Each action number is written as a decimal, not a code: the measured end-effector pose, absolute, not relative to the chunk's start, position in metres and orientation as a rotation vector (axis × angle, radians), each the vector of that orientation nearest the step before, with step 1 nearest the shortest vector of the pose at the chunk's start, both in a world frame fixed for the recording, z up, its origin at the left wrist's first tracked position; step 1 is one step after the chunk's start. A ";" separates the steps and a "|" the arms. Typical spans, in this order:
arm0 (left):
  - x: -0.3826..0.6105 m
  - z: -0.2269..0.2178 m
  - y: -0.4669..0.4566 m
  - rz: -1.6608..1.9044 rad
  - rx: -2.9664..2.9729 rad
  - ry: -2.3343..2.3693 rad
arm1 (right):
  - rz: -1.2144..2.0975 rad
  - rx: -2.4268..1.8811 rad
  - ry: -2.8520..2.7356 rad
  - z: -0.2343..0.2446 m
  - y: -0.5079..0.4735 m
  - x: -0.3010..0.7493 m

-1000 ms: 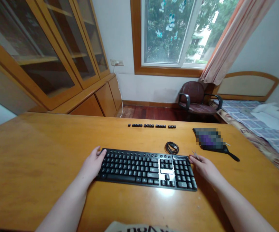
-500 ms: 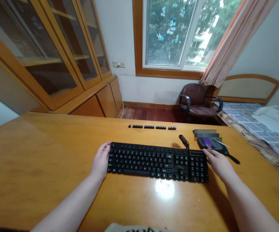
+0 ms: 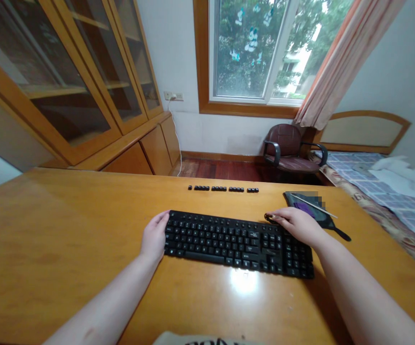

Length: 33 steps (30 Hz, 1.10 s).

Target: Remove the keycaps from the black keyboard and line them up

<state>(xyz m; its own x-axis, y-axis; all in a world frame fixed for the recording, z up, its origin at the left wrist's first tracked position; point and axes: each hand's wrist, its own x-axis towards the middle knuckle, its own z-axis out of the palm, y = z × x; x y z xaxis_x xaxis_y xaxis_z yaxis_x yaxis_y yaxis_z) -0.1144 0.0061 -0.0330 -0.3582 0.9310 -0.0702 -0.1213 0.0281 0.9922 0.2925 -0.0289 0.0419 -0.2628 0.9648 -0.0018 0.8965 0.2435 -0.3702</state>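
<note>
A black keyboard [image 3: 229,242] lies on the wooden table [image 3: 67,239] in front of me. My left hand [image 3: 154,237] grips its left end, with the fingers curled against the edge. My right hand [image 3: 297,224] reaches over the keyboard's far right corner. Its fingertips close on a small coiled black cable [image 3: 269,218] just behind the keyboard. A row of loose black keycaps [image 3: 223,189] sits further back on the table.
A dark flat pouch [image 3: 311,211] with a purple item, a thin stick and a black handle [image 3: 340,234] lies right of my right hand. Beyond the table stand a brown armchair [image 3: 289,151], a bed [image 3: 390,187] and glass-door cabinets [image 3: 85,96].
Both hands slid the keyboard away from me and to the right. My right hand then left the keyboard's right end and moved left onto the cable behind it.
</note>
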 end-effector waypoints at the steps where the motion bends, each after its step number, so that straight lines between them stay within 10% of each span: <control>1: -0.114 -0.032 0.005 1.478 0.877 1.420 | 0.463 -1.738 -2.317 0.040 -0.026 0.290; 16: -0.102 -0.040 0.031 1.326 0.901 1.501 | 0.572 -1.960 -2.362 0.003 0.032 0.296; 26: -0.111 -0.045 0.031 1.221 1.012 1.471 | 0.053 -2.291 -1.968 0.023 -0.009 0.311; 33: -0.107 -0.052 0.023 1.263 1.056 1.393 | 0.394 -2.756 -1.682 0.011 -0.069 0.327</control>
<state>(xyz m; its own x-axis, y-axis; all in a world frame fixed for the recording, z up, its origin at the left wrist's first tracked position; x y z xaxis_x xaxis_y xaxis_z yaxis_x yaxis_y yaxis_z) -0.1073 0.0227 -0.0522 -0.1807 0.9792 -0.0925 0.0035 0.0947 0.9955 0.3265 -0.0687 0.0112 0.4376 0.8601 -0.2622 0.8871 -0.4606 -0.0306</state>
